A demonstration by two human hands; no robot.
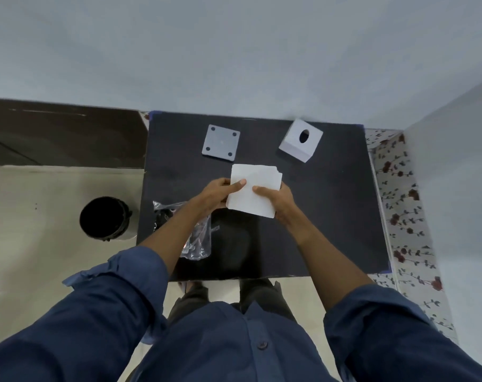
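The widest open stretch of the dark surface (333,216) lies right of the right hand (278,201) and runs bare to the right and near edges. Beyond the white stack (255,188) that both hands hold, a grey square plate (220,143) sits near the stack's far left corner. A white cube box (300,140) sits further right, and a bare lane between the two leads up to the wall (234,64). A crumpled clear plastic bag (198,242) under the left forearm crowds the near left part. On the floor, a black bin (103,219) stands just beside the surface's left edge.
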